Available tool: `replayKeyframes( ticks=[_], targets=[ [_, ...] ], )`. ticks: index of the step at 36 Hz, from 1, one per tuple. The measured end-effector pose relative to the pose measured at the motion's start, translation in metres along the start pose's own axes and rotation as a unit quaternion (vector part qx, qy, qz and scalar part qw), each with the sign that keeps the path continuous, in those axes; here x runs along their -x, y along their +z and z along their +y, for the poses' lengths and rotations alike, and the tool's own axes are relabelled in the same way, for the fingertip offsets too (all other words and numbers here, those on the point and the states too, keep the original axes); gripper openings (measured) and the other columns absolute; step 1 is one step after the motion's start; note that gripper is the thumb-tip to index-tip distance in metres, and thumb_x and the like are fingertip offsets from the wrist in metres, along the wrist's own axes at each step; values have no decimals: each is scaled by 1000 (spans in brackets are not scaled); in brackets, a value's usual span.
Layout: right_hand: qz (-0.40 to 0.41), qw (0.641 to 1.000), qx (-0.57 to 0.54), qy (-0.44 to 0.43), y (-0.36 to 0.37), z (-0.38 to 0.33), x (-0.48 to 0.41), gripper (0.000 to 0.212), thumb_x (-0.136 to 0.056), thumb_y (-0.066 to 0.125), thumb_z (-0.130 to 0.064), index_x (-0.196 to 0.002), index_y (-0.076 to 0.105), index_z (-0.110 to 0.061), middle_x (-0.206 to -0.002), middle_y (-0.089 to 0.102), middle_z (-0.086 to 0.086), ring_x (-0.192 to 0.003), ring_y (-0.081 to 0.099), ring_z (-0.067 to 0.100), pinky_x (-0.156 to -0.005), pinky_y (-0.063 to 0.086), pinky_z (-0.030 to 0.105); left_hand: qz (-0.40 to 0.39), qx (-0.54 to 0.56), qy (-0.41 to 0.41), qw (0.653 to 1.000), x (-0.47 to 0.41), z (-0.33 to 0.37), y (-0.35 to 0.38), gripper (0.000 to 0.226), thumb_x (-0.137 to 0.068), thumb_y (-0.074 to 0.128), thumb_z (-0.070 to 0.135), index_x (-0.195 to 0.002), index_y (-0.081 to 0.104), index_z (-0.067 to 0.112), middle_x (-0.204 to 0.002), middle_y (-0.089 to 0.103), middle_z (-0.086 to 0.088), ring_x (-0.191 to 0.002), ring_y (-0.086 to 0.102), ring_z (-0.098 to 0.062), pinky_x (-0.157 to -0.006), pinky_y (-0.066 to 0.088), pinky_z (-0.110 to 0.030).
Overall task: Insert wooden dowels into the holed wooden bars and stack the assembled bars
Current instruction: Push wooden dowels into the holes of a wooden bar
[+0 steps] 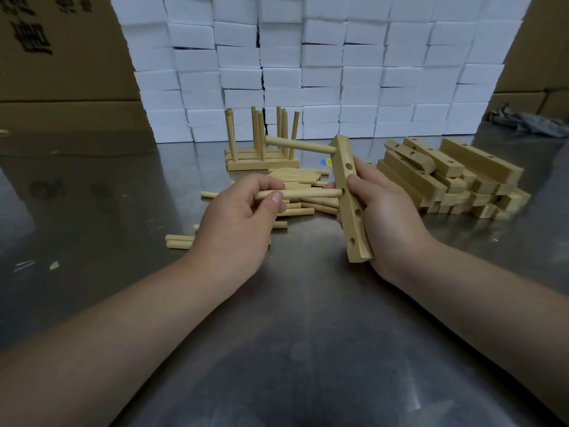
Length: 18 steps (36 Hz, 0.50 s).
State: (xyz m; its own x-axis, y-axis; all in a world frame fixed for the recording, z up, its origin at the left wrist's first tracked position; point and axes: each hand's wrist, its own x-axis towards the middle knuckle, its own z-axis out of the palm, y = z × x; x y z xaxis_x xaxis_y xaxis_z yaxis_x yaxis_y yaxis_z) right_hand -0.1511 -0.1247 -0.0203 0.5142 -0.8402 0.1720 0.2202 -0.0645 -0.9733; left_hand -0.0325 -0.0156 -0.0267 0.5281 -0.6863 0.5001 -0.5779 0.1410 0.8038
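My right hand (388,211) grips a holed wooden bar (351,208), held nearly upright above the table. One dowel (298,145) sticks out leftward from the bar's top hole. My left hand (243,223) pinches a second dowel (308,194) whose right tip meets a hole near the bar's middle. Three other holes in the bar show open. Loose dowels (295,180) lie in a heap behind my left hand. A stack of assembled bars (261,160) with upright dowels stands farther back.
A pile of holed bars (446,180) lies at the right on the metal table (292,334). A wall of white foam blocks (308,72) rises behind, cardboard boxes (61,57) at the left, grey cloth (529,121) at far right.
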Motion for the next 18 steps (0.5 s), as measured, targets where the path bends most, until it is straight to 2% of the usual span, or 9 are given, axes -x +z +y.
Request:
replayKeyframes(
  ticks=[2,5,10,12,14,17,18],
  targets=[
    [0,1000,1,2,0,-1,1,38,-97,41,-16,-132,52,-26,-76,69,-11,-62,55,4,-63,44,22,0,4,2,1000,0,0,0,21,-92,50,21,-82,57,39,-70,62,28,-58,53,4,-46,39,-6],
    [0,1000,4,2,0,-2,4,36,-97,42,-16,-129,53,-29,-95,65,-6,-66,54,6,-50,44,17,3,8,3,1000,0,0,-1,21,-92,50,23,-82,57,39,-70,62,29,-59,53,4,-48,40,-7],
    [2,1000,6,2,1,-3,6,37,-98,42,-17,-130,51,-31,-105,66,-2,-71,54,6,-49,44,16,-1,22,-2,1000,-1,-1,0,21,-91,52,21,-81,59,38,-67,63,25,-58,53,2,-50,41,-9],
    [5,1000,8,1,1,-3,5,38,-98,42,-16,-132,50,-30,-95,68,-4,-68,56,4,-49,45,15,-6,23,-2,1000,0,-1,0,22,-91,53,21,-80,59,39,-67,63,24,-58,52,1,-50,42,-10],
    [10,1000,5,-2,2,-3,4,39,-97,42,-15,-133,49,-27,-84,68,-7,-62,57,1,-53,46,16,-11,25,-2,1000,0,0,0,22,-91,53,20,-80,59,39,-67,63,23,-58,53,1,-50,42,-10],
    [16,1000,13,-11,2,-2,4,39,-97,42,-15,-134,50,-25,-76,69,-10,-70,57,3,-79,45,26,-15,27,0,1000,0,1,-1,23,-90,53,20,-79,59,39,-67,63,24,-60,54,1,-52,43,-10],
    [17,1000,16,-12,2,-2,4,39,-97,42,-16,-134,50,-26,-75,69,-11,-72,56,5,-83,43,30,-16,26,0,1000,0,1,-1,23,-90,53,20,-79,59,39,-67,63,24,-61,54,1,-52,43,-10]
  ],
)
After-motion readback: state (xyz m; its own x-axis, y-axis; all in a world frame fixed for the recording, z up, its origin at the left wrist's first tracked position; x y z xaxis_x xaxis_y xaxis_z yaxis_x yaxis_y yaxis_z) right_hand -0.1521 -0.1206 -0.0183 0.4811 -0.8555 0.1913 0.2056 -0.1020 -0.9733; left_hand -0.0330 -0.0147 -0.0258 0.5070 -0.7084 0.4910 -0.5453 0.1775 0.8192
